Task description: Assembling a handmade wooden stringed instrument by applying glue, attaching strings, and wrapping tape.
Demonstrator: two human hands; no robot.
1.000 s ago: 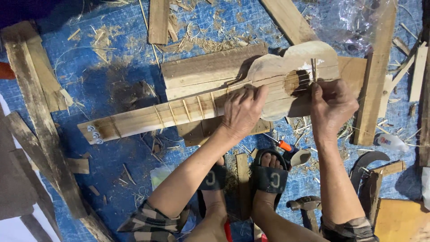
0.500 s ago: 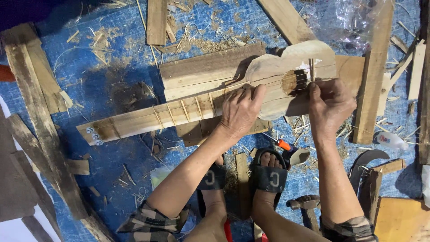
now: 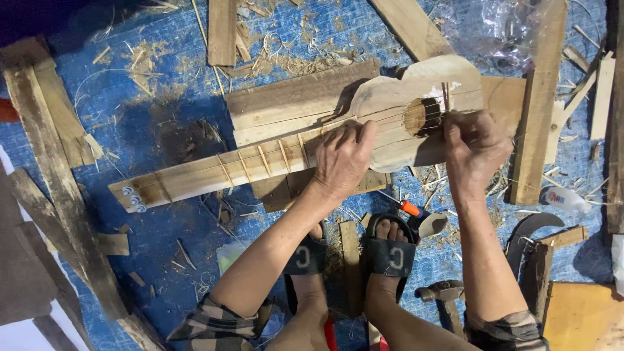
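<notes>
While the far left of the blue tarp (image 3: 162, 110) holds only rough planks (image 3: 45, 110) and scattered shavings, the work itself begins at the headstock end of an unfinished wooden guitar (image 3: 273, 159), where small pale tuning pegs (image 3: 133, 198) sit at the tip of the neck. That neck runs up and to the right across a stack of boards (image 3: 299, 97), fret lines marked along it, thin strings stretched over it.

Next comes the left hand (image 3: 344, 159), laid palm-down where neck meets body — fingers spread narrowly and pressed flat on the wood, holding the instrument still rather than gripping anything. Below it, two sandalled feet (image 3: 351, 253) rest on the tarp, with an orange-handled screwdriver (image 3: 406, 208) just beside the right one and a hammer (image 3: 442, 296) lower down.

Further right, the right hand (image 3: 478, 146) sits just past the sound hole (image 3: 419, 117), fingers curled in close at the bridge end of the strings; whether they pinch a string or a small tool I cannot tell. A curved blade (image 3: 526, 231) lies near the right forearm.

As a judgement: a taut string could slip or snap at the bridge and whip the fingertips, since both hands are so close to it. The body only rests on loose boards — a hard pull might rock it off them.
</notes>
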